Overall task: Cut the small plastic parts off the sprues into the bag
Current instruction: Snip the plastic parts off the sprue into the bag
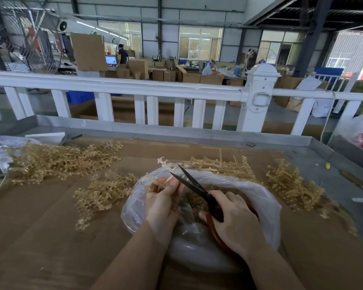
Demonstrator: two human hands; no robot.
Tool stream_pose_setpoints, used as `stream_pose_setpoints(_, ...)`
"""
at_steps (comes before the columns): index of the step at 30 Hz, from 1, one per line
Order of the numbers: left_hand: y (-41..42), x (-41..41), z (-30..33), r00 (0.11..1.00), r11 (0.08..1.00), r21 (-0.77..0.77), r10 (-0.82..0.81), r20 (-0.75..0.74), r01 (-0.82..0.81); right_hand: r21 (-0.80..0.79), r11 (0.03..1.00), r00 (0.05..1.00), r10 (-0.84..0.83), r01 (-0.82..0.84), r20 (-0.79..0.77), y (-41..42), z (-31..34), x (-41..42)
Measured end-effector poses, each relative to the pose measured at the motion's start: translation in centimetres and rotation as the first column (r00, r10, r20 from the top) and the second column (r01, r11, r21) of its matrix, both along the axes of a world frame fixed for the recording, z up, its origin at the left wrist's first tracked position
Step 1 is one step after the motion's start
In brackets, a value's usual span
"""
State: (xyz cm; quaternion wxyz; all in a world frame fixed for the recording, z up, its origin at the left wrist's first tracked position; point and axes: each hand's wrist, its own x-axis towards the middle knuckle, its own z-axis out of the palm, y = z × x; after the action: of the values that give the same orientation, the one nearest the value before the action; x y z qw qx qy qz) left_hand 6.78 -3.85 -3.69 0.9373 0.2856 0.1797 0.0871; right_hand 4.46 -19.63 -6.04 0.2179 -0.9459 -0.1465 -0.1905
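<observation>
The sprue (166,166), a thin, stiff, featherlight tan plastic stick with cross-shaped parts, was pinched in the left hand (162,200) over the open clear bag (262,197); best held near its stem. The right hand (233,216) curled its grip round red-handled scissors (194,185), blades spread. Brittle-looking sprue heaps (57,160) littered the cardboard-covered counter (40,237).
</observation>
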Motion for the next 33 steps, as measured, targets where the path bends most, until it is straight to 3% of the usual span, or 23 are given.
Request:
stream_pose_setpoints(10,-0.3,-0.4,0.3,0.999,0.994,0.092,-0.054,-0.007,0.055,0.010,0.999,0.999,0.032,-0.032,0.002,0.0,0.1,-0.2)
stream_pose_setpoints(22,0.3,0.2,-0.8,0.992,0.990,0.056,-0.128,0.008,0.127,0.003,0.998,0.998,0.058,-0.058,0.035,0.3,0.5,-0.5)
stream_pose_setpoints(33,-0.1,-0.2,-0.2,0.995,0.995,0.045,-0.095,0.021,0.094,-0.026,0.998,0.996,0.067,-0.065,0.062,0.4,0.7,-0.6)
